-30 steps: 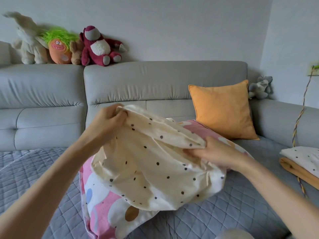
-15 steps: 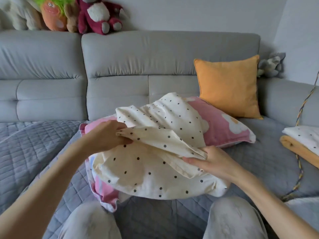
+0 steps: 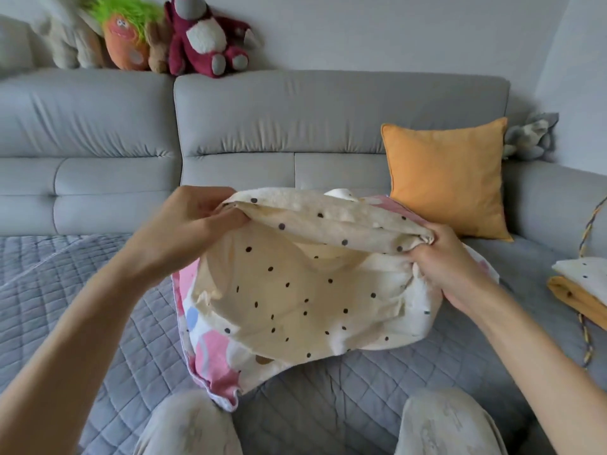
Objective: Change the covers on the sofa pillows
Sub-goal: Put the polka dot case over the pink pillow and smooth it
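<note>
Fingers of the left hand [image 3: 193, 221] curl tight and pinch the left end of the cream dotted cover [image 3: 295, 290] at its open edge. Fingers of the right hand [image 3: 450, 267] curl too and pinch a bunched bit of that same edge at the right end. Both hands hold the top layer up, so the mouth of the cover gapes open between them.

Below the cover lies the pink pillow [image 3: 210, 362], with white and blue shapes on it. It rests on the grey quilted mat [image 3: 82, 290] that covers the sofa seat. The cover hides most of the pillow; only its left side, its near corner and a pink strip at the back peek out.

An orange pillow [image 3: 446, 178] leans on the grey sofa back [image 3: 328, 119], near the right hand. At the right edge sit folded covers [image 3: 581, 287], 1 dotted on top of 1 orange. Plush toys [image 3: 197, 37] sit in a row on top of the sofa back. 2 knees in light trousers [image 3: 443, 425] show at the bottom.
</note>
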`<state>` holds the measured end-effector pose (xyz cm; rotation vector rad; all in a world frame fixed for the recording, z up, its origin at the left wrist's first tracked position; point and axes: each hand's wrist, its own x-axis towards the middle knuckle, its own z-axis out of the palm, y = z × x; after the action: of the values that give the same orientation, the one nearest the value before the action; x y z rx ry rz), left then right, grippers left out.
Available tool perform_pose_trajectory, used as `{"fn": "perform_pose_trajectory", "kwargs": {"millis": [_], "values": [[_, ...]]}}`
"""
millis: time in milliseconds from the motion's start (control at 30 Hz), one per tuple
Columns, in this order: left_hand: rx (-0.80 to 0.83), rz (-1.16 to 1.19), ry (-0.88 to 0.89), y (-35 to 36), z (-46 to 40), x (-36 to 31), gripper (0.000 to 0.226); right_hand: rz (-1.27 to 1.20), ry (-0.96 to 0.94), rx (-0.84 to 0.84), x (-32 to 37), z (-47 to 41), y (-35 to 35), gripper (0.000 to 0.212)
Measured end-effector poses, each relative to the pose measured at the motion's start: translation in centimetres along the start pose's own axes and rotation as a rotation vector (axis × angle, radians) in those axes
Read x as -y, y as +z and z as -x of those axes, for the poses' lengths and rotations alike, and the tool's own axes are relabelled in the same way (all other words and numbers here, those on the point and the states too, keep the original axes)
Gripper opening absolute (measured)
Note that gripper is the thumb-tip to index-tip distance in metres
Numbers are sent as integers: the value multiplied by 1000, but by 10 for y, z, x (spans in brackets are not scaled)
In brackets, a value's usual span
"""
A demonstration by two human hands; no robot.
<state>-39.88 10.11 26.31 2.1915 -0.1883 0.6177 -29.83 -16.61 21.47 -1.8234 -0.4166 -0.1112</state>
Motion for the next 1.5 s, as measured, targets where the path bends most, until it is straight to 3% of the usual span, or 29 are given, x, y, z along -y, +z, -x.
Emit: {"fn": "perform_pose_trajectory", "kwargs": {"millis": [100, 133, 267, 367, 433, 500, 533, 600, 633, 667, 700, 733, 767, 800, 833, 867, 933, 967, 1000, 1067, 1100, 1167, 1233, 1267, 1333, 1400, 1433, 1467, 1500], "values": [[-55, -80, -20, 2, -3, 0, 40, 13, -29, 82, 14, 2, -7, 31], [-66, -37, -44, 3, -2, 2, 35, 115, -31, 176, 15, 4, -9, 26], [-5, 74, -148, 3, 4, 6, 13, 655, 173, 548, 6, 21, -7, 53], [105, 27, -110, 7, 4, 16, 5, 607, 150, 453, 12, 26, -8, 42], [169, -35, -101, 13, -1, 28, 38, 457, 40, 265, 14, 18, -6, 21], [302, -370, -84, 33, 3, 45, 55, 415, -59, 219, 8, 18, 6, 19], [398, -565, -92, 49, 12, 54, 48, 519, -61, 322, -4, 23, 17, 24], [718, -779, -190, 80, 40, 70, 27, 864, 86, 802, -33, 42, 41, 19], [860, -758, -258, 89, 51, 74, 17, 999, 147, 956, -47, 51, 46, 24], [865, -655, -260, 87, 58, 75, 11, 1048, 122, 971, -49, 53, 44, 28], [720, -544, -227, 80, 51, 76, 8, 953, 98, 842, -45, 47, 38, 31], [403, -438, -181, 66, 39, 70, 3, 734, 50, 530, -38, 37, 27, 33], [-50, -312, -87, 53, 26, 62, 6, 500, -75, 160, -28, 28, 17, 28], [-389, -277, 0, 41, 17, 46, 13, 404, -220, -98, -12, 24, 12, 18], [-537, -291, 42, 38, 11, 31, 16, 416, -295, -160, 0, 23, 11, 10], [-434, -348, 43, 40, 10, 20, 20, 515, -285, -41, 8, 24, 14, 14], [208, -519, -22, 63, 22, 18, 22, 733, -149, 411, 7, 33, 23, 32], [369, -536, -64, 70, 27, 24, 15, 752, -141, 488, 4, 34, 23, 30], [357, -440, -100, 65, 27, 28, 11, 680, -163, 434, 4, 32, 18, 25], [132, -114, -177, 45, 22, 25, 22, 390, -136, 278, 8, 28, 3, 18], [42, -24, -182, 36, 18, 30, 19, 323, -91, 302, 10, 29, 0, 18], [130, 35, -200, 26, 13, 29, 13, 293, 46, 469, 6, 35, 1, 18], [275, -62, -166, 27, 13, 28, 38, 137, 127, 472, 1, 35, 4, 24], [309, -215, -52, 27, 15, 31, 46, 18, 169, 418, 0, 32, 4, 27], [313, -641, 146, 34, 14, 43, 38, -188, 287, 301, -4, 22, -2, 24], [400, -877, 24, 40, 19, 46, 35, -311, 353, 292, -5, 20, -4, 20], [379, -869, -64, 43, 20, 53, 29, -271, 347, 307, -5, 21, -4, 16], [322, -855, -92, 46, 17, 57, 25, -105, 311, 336, -4, 24, -4, 26], [240, -811, -114, 47, 12, 62, 24, 198, 247, 381, -7, 25, -4, 52]]}}
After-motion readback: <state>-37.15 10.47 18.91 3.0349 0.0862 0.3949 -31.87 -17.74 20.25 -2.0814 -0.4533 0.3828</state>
